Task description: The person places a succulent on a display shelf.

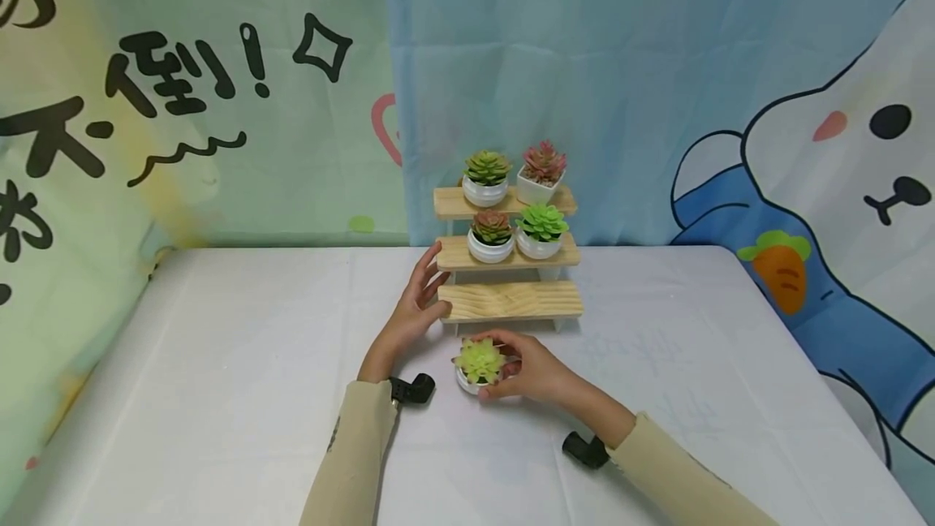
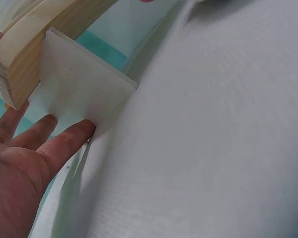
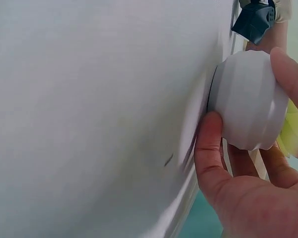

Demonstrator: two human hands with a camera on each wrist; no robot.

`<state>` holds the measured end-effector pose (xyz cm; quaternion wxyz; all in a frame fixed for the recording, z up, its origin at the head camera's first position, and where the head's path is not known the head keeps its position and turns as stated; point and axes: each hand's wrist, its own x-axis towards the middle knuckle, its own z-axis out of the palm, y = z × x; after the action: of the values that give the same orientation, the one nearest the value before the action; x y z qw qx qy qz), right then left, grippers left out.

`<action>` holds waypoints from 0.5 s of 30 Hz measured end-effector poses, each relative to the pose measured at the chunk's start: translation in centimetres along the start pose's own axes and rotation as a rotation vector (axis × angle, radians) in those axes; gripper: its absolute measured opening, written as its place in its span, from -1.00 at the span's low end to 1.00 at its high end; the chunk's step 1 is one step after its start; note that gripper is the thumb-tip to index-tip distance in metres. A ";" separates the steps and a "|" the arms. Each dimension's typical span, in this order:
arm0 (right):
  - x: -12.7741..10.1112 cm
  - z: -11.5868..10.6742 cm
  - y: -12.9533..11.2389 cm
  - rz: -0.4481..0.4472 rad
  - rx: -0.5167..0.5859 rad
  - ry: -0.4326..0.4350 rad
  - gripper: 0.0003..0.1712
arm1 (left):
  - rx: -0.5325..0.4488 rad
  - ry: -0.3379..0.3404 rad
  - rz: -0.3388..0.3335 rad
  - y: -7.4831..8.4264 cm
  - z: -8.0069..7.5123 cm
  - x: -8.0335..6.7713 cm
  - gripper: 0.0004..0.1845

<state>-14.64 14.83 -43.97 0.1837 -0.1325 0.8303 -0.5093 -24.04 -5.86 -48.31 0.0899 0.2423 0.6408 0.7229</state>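
My right hand (image 1: 536,368) grips a small potted succulent (image 1: 480,361) with a yellow-green rosette, thumb and fingers around its ribbed white pot (image 3: 251,99). The pot is close over the tablecloth, just in front of a three-step wooden plant stand (image 1: 511,301). At the stand's left side, my left hand (image 1: 412,313) touches it with fingers extended. In the left wrist view, fingertips (image 2: 87,126) meet the white side panel (image 2: 79,74) under a wooden board (image 2: 27,54). The lowest step is bare.
On the middle step stand a reddish-green succulent (image 1: 492,235) and a bright green one (image 1: 540,230). The top step holds a green succulent (image 1: 486,177) and a pink-red one (image 1: 542,173) in a squarish pot. A white cloth covers the table (image 1: 241,380); a printed curtain (image 1: 584,88) hangs behind.
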 end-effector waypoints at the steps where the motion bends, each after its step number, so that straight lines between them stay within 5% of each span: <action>1: -0.1 -0.1 0.0 0.002 0.004 0.005 -0.21 | -0.001 0.001 -0.001 0.0 0.0 0.0 -0.02; 12: -2.0 -1.6 0.5 0.020 0.007 0.053 -0.19 | -0.035 -0.016 -0.036 2.4 0.3 -0.5 -0.02; 15: -2.3 -2.0 0.3 -0.002 0.004 0.060 -0.19 | -0.023 -0.003 -0.039 1.7 0.0 -0.4 -0.02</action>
<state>-13.47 17.49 -43.01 0.1585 -0.1174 0.8343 -0.5148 -23.36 -6.30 -46.75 0.1077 0.2297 0.6371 0.7278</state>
